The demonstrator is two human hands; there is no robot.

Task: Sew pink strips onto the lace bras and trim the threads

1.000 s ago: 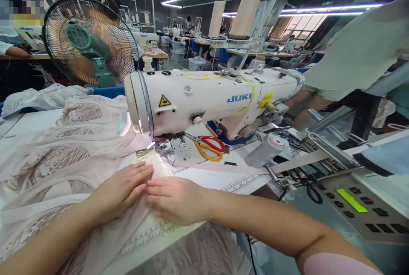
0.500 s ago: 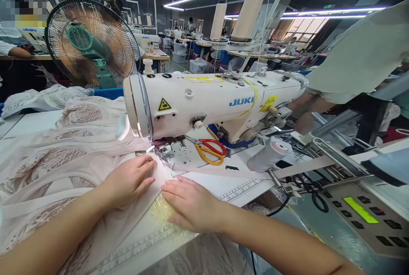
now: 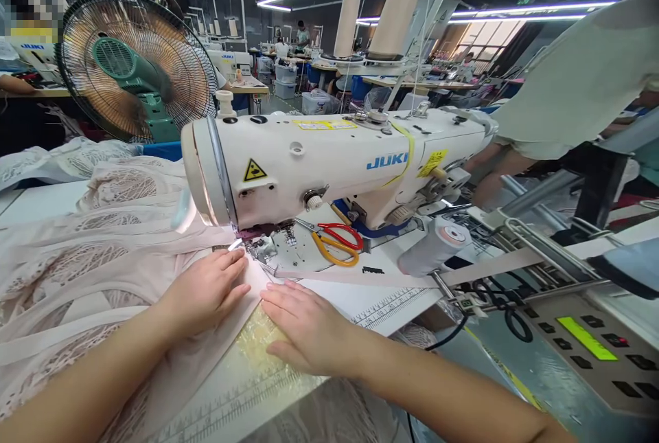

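Observation:
A white Juki sewing machine (image 3: 329, 158) stands across the table. Pale pink lace fabric (image 3: 97, 244) is spread to its left and runs under the needle area (image 3: 252, 240). My left hand (image 3: 206, 292) lies flat on the fabric just in front of the needle, fingers stretched out. My right hand (image 3: 303, 323) rests flat beside it on the table, fingers extended, touching the fabric's edge. Neither hand grips anything.
Red and yellow scissors (image 3: 334, 240) lie on the machine bed. A thread cone (image 3: 432, 247) lies to the right, near a control panel (image 3: 581, 340). A green fan (image 3: 134, 65) stands behind at left. A person in pale clothing (image 3: 576, 86) is at right.
Both hands slid forward toward the needle with the fabric, and the right hand moved apart from the left. The camera view shifted slightly.

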